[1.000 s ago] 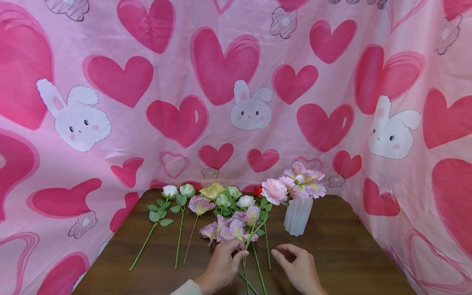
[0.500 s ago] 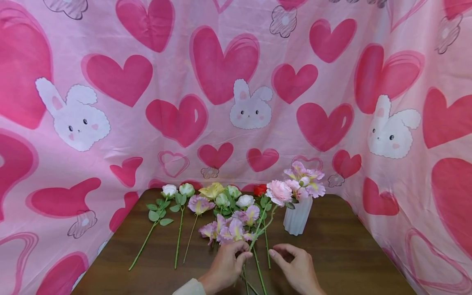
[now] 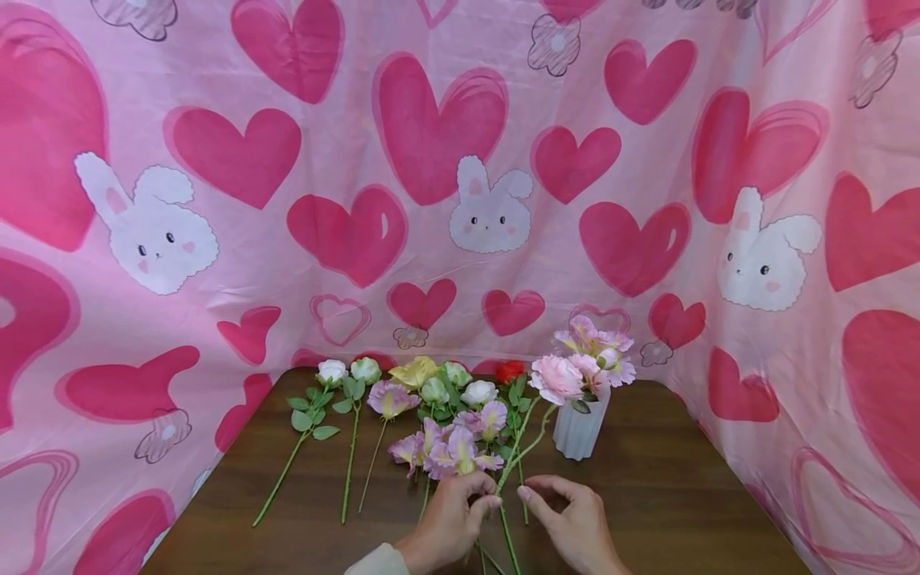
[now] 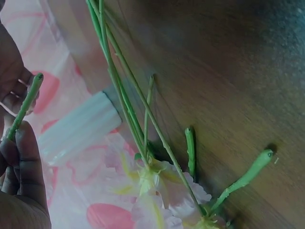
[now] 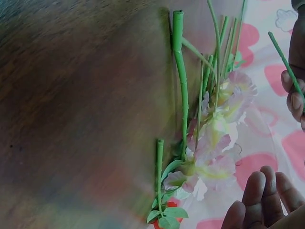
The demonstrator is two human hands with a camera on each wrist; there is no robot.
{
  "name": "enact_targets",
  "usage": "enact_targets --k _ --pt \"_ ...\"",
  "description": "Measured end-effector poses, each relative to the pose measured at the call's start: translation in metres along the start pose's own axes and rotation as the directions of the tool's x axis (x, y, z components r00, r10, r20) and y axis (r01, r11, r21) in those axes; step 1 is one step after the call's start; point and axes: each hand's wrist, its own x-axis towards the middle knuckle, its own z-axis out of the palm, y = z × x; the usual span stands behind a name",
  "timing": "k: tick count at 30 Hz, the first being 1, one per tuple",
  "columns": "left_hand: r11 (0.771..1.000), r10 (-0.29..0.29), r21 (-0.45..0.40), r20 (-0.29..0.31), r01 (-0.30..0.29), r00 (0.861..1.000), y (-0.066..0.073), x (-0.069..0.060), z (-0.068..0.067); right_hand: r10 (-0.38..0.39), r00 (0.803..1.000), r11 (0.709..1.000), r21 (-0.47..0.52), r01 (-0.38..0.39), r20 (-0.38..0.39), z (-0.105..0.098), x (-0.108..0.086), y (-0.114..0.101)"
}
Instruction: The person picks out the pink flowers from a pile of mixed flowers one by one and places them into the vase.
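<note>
Flower point(image 3: 557, 379), ruffled and pale pink, is held in front of the white vase point(image 3: 577, 429), its forked green stem point(image 3: 507, 473) pinched by the left hand point(image 3: 454, 517); the right hand point(image 3: 575, 519) is held near, fingers loosely curved.

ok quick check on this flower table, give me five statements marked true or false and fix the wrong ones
1. The left hand holds a slender green stem. True.
2. The ribbed white vase stands on the dark brown wooden table. True.
3. In the head view, the vase stands left of the yellow ruffled flower. False: the vase stands right of the yellow ruffled flower.
4. The right hand grips the vase. False: the right hand holds nothing.
5. The round red flower is near the table's far edge. True.
</note>
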Motion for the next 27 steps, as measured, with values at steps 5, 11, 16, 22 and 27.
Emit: enact_targets --k 5,11,16,22,27 --pt "1.000 0.009 0.000 0.006 -0.009 1.000 0.000 -0.001 0.004 0.003 1.000 0.999 0.034 -0.003 -0.006 0.001 -0.001 -0.003" --pt "1.000 0.001 0.001 0.017 -0.001 1.000 0.003 -0.001 0.007 0.007 1.000 0.994 0.111 -0.007 0.000 0.004 -0.003 -0.008" --pt "1.000 0.011 0.004 0.037 -0.011 0.999 0.002 0.000 0.009 0.001 1.000 0.991 0.137 0.003 -0.031 0.006 -0.003 -0.011" --pt "0.999 -0.008 -0.036 0.076 0.011 0.997 0.002 -0.001 0.013 -0.002 0.997 0.980 0.198 0.018 -0.082 0.008 -0.001 -0.013" --pt "1.000 0.004 -0.023 0.078 -0.002 0.997 0.004 -0.001 0.014 -0.007 0.995 0.973 0.229 0.029 -0.098 0.007 0.000 -0.013"
